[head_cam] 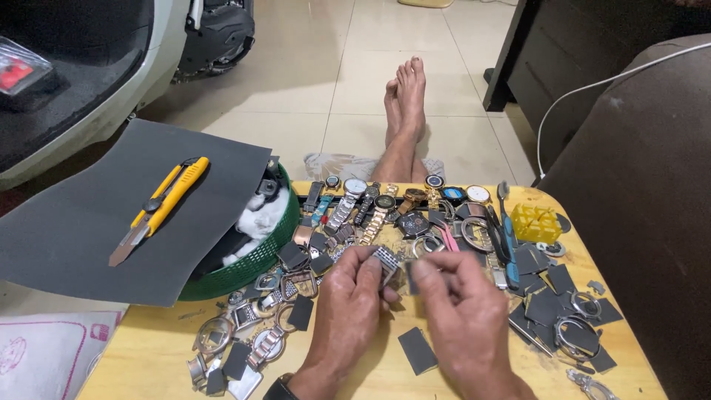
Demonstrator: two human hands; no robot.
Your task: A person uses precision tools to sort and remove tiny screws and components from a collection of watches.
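Gleaming silver watch band (pixel 386 259), segmented links.

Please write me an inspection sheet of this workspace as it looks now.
Surface: yellow wooden table, scuffed.
Job's things: metal watch bracelet and small dark abrasive piece between both hands.
Clutter: watches, grey cut squares, green basket, yellow utility knife on grey sheet.
Grips: left hand and right hand pinching.
Cables: white cable over sofa.
Surroundings: tiled floor, scooter, bare feet.
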